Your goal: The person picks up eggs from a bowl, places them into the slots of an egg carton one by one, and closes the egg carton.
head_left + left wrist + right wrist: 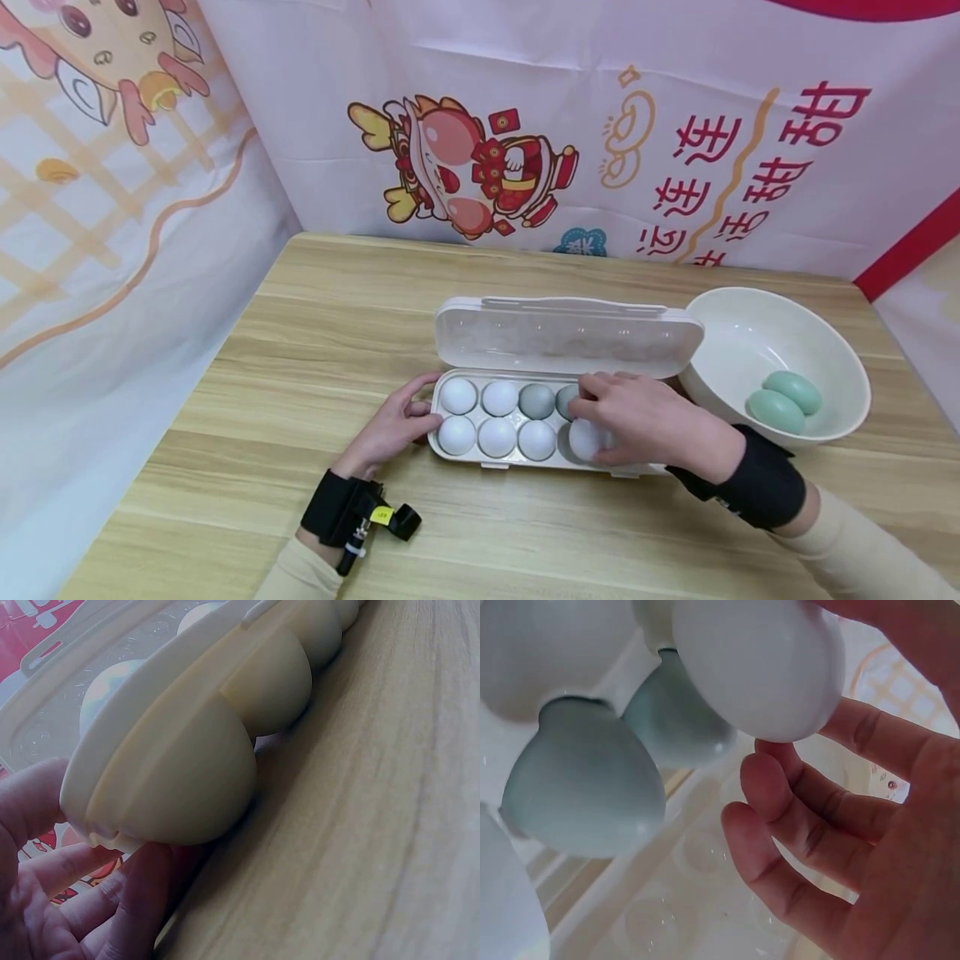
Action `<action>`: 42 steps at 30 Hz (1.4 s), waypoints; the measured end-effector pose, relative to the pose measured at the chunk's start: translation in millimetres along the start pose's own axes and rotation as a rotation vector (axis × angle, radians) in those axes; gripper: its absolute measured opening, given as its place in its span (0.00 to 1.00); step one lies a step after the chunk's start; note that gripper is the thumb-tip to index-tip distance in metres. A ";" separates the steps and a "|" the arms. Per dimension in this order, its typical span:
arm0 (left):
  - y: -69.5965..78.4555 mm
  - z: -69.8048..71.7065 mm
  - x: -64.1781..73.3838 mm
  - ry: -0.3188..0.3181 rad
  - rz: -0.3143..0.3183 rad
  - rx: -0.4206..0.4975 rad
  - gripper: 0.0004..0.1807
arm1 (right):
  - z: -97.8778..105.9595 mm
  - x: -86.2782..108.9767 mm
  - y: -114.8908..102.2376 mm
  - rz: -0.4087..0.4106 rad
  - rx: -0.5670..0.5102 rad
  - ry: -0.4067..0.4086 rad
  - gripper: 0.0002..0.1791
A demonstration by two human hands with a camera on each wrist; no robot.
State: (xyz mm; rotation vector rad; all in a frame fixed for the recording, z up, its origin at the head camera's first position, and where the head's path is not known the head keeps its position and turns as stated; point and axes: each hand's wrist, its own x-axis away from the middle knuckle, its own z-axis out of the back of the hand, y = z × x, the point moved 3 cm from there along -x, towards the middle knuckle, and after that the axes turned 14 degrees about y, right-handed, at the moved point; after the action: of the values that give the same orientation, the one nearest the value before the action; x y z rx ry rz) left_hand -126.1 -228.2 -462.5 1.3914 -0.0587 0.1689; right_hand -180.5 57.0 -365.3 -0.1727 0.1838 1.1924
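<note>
A cream plastic egg box lies on the table with its clear lid raised at the back. My left hand grips the box's left end, thumb at the rim and fingers lower down, as the left wrist view shows. White eggs fill the left cups, and grey-green eggs sit in the back row farther right. Over the front row, my right hand pinches a white egg between thumb and fingers. Beneath this hand, the box's right end is mostly hidden.
To the right of the box stands a large white bowl with two pale green eggs inside, close to the lid's right corner. The wooden table ends at a printed cloth behind; another cloth hangs at the left.
</note>
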 end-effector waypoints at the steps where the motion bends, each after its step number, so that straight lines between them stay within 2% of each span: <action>1: 0.2 -0.1 0.0 -0.003 -0.003 0.000 0.32 | -0.7 -0.5 -0.7 0.008 0.009 0.004 0.25; 19: 2.0 -0.7 -2.5 -0.003 0.004 0.000 0.32 | -15.1 -6.2 -6.5 0.074 0.110 -0.039 0.26; 27: 1.2 -0.1 -3.2 0.000 0.007 -0.001 0.32 | -17.5 -7.1 -7.5 0.102 0.138 -0.020 0.27; 42: -0.7 -0.3 -1.7 -0.002 0.005 -0.003 0.31 | -17.0 -4.3 -10.5 0.064 0.110 -0.055 0.27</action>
State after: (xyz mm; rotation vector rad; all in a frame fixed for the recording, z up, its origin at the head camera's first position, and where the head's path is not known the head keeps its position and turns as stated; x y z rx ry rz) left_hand -127.6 -228.1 -463.4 1.3889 -0.0642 0.1720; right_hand -173.1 45.4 -380.4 -0.0377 0.2073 1.2461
